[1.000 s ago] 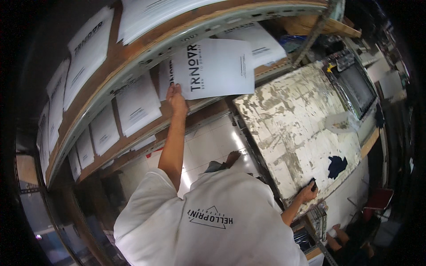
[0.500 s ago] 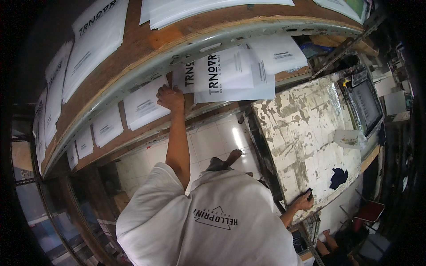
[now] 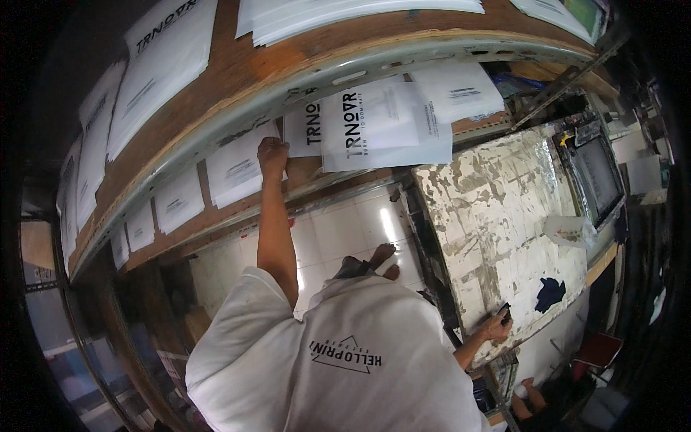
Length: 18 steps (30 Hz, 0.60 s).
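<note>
My left hand (image 3: 273,158) reaches up to the lower shelf. Its fingers are curled at the right edge of a stack of white printed sheets (image 3: 236,173); whether they pinch a sheet is hidden. Just right of it, a translucent printed plastic sheet (image 3: 425,147) lies over other sheets and overhangs the shelf's front edge. Down at the near edge of the paint-crusted worktable (image 3: 468,237), my right hand (image 3: 494,327) is closed around a small black object (image 3: 505,311), mostly hidden by the fingers. A crumpled dark blue cloth (image 3: 550,294) rests on the table close by.
Above the lower shelf runs a metal-edged upper shelf (image 3: 237,68) carrying more stacks of printed sheets (image 3: 155,79). A dark-framed printing screen (image 3: 592,173) stands at the table's far right, with a clear plastic container (image 3: 568,230) beside it. Another person's legs (image 3: 531,399) show at lower right.
My left hand has drawn its fingers in at the stack's edge, from a more spread pose. My right hand keeps its hold at the table edge. The view has shifted slightly.
</note>
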Each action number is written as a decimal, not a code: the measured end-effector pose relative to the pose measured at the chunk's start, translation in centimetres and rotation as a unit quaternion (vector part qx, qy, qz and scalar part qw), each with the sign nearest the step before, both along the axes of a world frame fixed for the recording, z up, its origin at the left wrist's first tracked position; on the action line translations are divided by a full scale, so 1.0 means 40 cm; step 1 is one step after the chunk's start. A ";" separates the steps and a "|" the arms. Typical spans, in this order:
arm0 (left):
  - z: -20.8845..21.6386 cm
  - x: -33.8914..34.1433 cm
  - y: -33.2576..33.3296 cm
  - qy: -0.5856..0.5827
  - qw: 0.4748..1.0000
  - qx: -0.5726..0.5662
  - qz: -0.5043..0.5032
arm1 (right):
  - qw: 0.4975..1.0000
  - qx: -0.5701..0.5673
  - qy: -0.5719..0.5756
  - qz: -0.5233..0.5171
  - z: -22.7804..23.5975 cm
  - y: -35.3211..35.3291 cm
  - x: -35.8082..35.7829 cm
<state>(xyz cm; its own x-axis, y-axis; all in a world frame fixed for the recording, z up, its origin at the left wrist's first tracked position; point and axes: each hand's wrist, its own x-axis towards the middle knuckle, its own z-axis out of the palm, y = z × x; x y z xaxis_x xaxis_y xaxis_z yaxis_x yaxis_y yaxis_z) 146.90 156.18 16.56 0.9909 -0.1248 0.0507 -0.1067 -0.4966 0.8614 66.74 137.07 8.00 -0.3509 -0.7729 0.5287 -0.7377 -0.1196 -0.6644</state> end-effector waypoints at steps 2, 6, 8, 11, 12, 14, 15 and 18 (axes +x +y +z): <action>0.009 -0.035 0.043 -0.003 0.999 -0.037 -0.032 | 0.997 0.065 -0.004 0.030 0.052 -0.015 0.078; 0.027 -0.133 0.087 0.000 0.996 0.015 -0.088 | 0.982 0.075 -0.004 0.172 0.117 -0.073 0.300; 0.012 -0.140 0.114 -0.118 0.981 0.082 -0.131 | 0.960 0.055 0.000 0.275 0.129 -0.107 0.442; 0.057 -0.216 0.122 -0.271 0.929 0.198 -0.155 | 0.901 0.080 -0.011 0.427 0.216 -0.113 0.713; 0.069 -0.226 0.120 -0.247 0.934 0.211 -0.149 | 0.877 0.070 -0.016 0.475 0.247 -0.100 0.802; 0.077 -0.233 0.133 -0.182 0.939 0.253 -0.147 | 0.824 0.073 -0.033 0.562 0.336 -0.046 0.986; 0.075 -0.228 0.138 -0.197 0.940 0.237 -0.146 | 0.794 0.087 -0.044 0.600 0.389 -0.009 1.075; 0.058 -0.223 0.141 -0.228 0.941 0.199 -0.153 | 0.714 0.013 -0.007 0.700 0.442 0.064 1.302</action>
